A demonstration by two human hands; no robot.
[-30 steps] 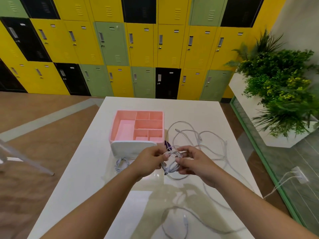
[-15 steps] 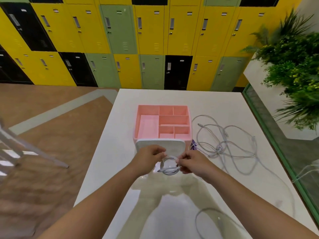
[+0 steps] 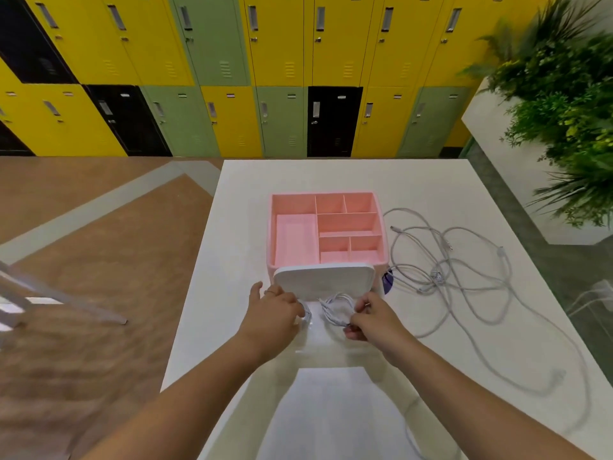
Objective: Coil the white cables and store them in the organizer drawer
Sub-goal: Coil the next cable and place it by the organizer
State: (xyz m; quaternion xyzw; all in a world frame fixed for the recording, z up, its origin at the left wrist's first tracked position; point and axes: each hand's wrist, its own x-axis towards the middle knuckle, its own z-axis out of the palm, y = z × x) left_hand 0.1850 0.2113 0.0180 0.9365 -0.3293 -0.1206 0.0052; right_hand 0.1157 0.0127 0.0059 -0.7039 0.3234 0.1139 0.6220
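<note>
A pink organizer (image 3: 293, 234) with a white front panel (image 3: 323, 280) stands mid-table. Just in front of the panel my right hand (image 3: 374, 318) pinches a small coiled white cable (image 3: 335, 308). My left hand (image 3: 272, 313) lies at the panel's lower left corner. Its fingertips curl down beside a second bit of white cable (image 3: 306, 315), and whether they grip it is hidden. What looks like a clear drawer (image 3: 331, 346) reaches out under both hands. A tangle of loose white cables (image 3: 447, 270) lies to the right of the organizer.
The white table (image 3: 331, 177) ends close on the left, with brown floor beyond it. One long cable (image 3: 564, 376) trails toward the table's near right edge. A planter with green plants (image 3: 564, 94) stands at the right. Yellow, green and black lockers (image 3: 265, 61) line the back wall.
Both hands held the coil together earlier. The left hand has come off it and moved left. The right hand has lowered the coil in front of the white panel. The view has moved closer.
</note>
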